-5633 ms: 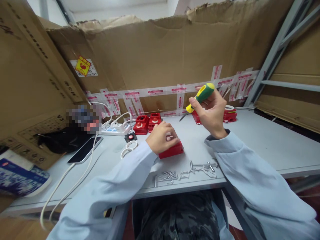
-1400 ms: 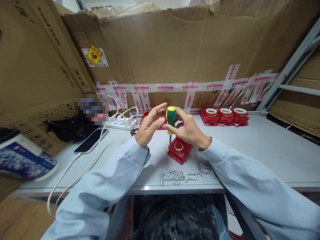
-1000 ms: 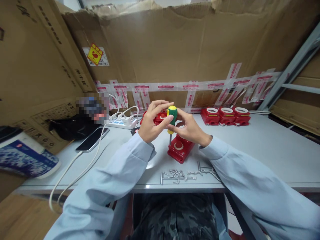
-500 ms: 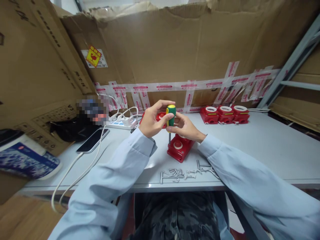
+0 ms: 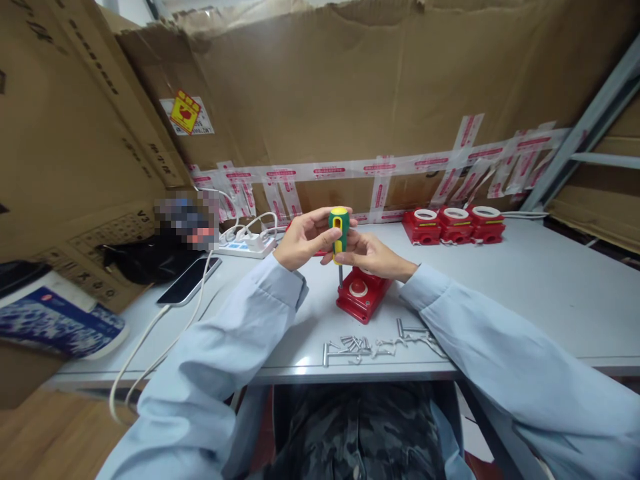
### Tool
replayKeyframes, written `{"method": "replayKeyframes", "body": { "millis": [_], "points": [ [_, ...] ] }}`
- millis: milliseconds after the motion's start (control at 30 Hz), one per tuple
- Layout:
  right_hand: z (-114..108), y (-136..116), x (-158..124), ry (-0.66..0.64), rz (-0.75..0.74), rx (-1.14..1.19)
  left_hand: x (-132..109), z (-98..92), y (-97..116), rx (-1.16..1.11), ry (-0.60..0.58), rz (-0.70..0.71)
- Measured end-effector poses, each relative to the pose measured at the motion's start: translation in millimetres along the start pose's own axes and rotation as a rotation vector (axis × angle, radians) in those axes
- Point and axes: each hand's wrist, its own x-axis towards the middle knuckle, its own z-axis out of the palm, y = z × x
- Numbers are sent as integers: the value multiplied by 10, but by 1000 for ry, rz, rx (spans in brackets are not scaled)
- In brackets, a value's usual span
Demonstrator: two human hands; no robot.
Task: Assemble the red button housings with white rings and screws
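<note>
Screwdriver (image 5: 343,229), green and yellow, stands upright at a red box (image 5: 371,291).

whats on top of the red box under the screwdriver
A red button in a white ring shows on the red box, with the screwdriver at its left corner. The right hand hides part of the far end.

We count one left hand (image 5: 301,241), one right hand (image 5: 380,258), one green-and-yellow screwdriver (image 5: 344,230), one red push-button box (image 5: 361,305) up front, three white-ringed red boxes (image 5: 455,231), two T-shaped metal bars (image 5: 325,355), one smartphone (image 5: 189,283) and one power strip (image 5: 247,248); the piled screws (image 5: 356,345) defy our tally.
</note>
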Motion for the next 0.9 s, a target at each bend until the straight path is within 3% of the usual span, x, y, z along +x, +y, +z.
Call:
{"method": "replayKeyframes", "body": {
  "millis": [167,233,300,467,567,733,800,900],
  "points": [
    [1,86,12,179,-70,-87,40,113,-55,30,263,70],
    [5,77,11,182,-55,-118,42,146,-59,53,327,84],
    [2,44,6,122,-31,-77,25,132,-46,63,273,57],
    [-20,-18,9,-34,22,45,-39,-17,-16,-46,-33,-43],
    [-16,22,20,24,-7,58,-18,-12,-33,-25,39,-20],
    [1,98,15,218,-67,-147,65,155,-78,143,369,125],
    [-4,79,10,191,-51,-141,61,171,-81,124,334,105],
    [-14,19,11,52,8,-26,13,111,-73,-8,100,2]
  ]
}}
